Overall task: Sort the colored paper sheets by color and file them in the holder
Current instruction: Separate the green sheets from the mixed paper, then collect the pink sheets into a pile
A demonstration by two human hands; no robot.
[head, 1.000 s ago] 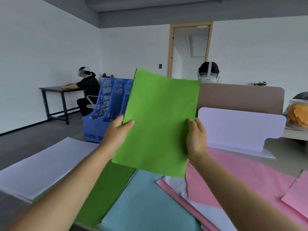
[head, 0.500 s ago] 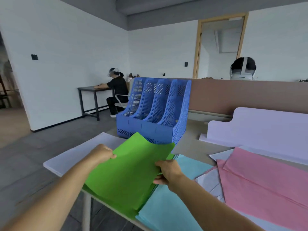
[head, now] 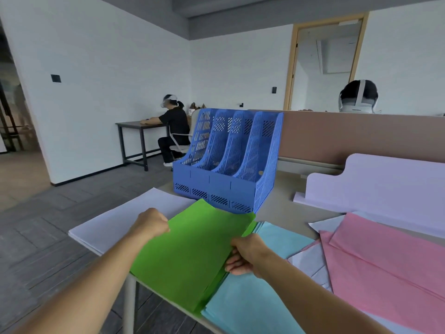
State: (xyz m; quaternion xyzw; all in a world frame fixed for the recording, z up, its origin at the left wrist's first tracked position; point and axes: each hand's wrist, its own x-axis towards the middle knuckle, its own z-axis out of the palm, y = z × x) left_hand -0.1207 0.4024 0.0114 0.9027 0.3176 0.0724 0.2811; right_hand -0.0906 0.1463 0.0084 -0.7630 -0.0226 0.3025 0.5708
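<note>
At the near left edge of the table (head: 284, 208), a stack of green sheets (head: 192, 256) lies at an angle, with its near corner hanging over the edge. The left hand (head: 151, 224) is curled at the stack's left edge and grips the top green sheet there. The right hand (head: 245, 255) pinches the stack's right edge, with its fingers tucked beneath and its knuckles on top.

The green stack sits between a stack of white sheets (head: 125, 218) on its left and light-blue sheets (head: 252, 307) on its right. It overlaps the blue ones. Its far corner ends just in front of the blue file holder (head: 228, 165), which stands upright at the far left of the table with its slots facing the camera.

Further right, pink sheets (head: 385, 261) spread loosely over some white paper. Beyond them stands a pale lavender board (head: 385, 182), and behind it a brown partition (head: 349, 136). Across the room a person in black (head: 174, 126) sits at a dark desk, and another person's head (head: 358, 96) shows above the partition.
</note>
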